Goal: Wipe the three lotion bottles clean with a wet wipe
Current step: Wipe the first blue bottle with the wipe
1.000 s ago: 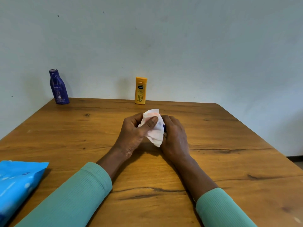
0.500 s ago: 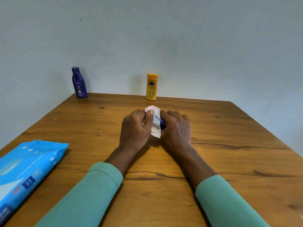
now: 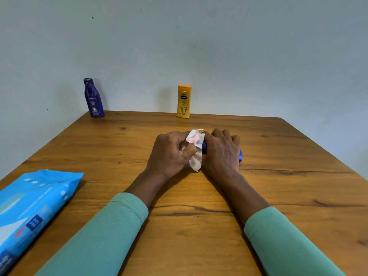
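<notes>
The yellow Vaseline bottle (image 3: 184, 102) stands upright at the far edge of the wooden table (image 3: 278, 196); in front of it, nearer the person, a small blue bottle (image 3: 204, 147) lies on its side under the right hand (image 3: 221, 154), whose fingers curl over the body and grasp it, leaving only a blue sliver at each end in view. The left hand (image 3: 171, 154), just left of that bottle, pinches a crumpled wet wipe (image 3: 196, 162) between thumb and fingers and presses it to the bottle's exposed end.

Well left of the Vaseline bottle, along the same far edge, stands the dark blue Nivea bottle (image 3: 93, 99); far to its near left lies a blue wet-wipe pack (image 3: 33, 204).

The held bottle is probably light, stiff plastic, smooth and likely slick once damp, so a full wrap around the middle suits it better than a fingertip pinch; turning it in that grip should bring hidden faces to the wipe. The wipe is limp and soft; bunched as it is, it should follow curves. The two standing bottles look narrow-based and may tip if nudged; take each by the waist.
</notes>
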`<action>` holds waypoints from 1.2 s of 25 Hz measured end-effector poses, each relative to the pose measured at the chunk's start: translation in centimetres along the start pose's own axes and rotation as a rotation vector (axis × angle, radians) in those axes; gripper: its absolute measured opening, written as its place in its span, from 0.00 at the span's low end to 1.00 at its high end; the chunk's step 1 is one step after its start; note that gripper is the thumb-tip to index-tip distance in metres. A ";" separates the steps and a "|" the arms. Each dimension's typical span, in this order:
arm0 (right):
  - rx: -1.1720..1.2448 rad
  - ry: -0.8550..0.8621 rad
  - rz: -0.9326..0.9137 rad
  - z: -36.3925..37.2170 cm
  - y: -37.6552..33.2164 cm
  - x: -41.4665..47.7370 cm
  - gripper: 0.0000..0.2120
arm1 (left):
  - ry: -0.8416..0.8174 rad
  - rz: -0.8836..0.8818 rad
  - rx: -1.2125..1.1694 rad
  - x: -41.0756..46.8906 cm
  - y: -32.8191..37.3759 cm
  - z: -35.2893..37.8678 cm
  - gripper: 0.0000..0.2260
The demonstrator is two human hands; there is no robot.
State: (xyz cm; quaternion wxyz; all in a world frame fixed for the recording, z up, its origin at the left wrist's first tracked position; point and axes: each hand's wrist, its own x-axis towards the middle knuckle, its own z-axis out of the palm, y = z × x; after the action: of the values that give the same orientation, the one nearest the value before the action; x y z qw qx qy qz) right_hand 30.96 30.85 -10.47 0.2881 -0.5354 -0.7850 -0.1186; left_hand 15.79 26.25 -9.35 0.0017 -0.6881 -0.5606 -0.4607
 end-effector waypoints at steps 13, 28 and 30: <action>0.101 -0.064 0.096 -0.7 0.1 1.0 0.10 | 0.018 0.076 -0.017 1.6 -0.2 0.7 0.09; 0.206 -0.110 0.023 -2.3 0.2 1.2 0.20 | 0.108 0.141 0.094 1.8 -0.3 0.4 0.11; 0.244 -0.102 -0.032 -2.0 -0.1 1.0 0.19 | 0.142 0.027 0.036 2.0 -0.6 0.6 0.11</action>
State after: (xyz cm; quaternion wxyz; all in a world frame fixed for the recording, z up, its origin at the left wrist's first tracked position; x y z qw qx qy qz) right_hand 31.25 30.55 -8.28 0.3088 -0.4891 -0.8157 0.0007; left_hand 15.62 28.32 -8.74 0.0598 -0.6610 -0.5580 -0.4982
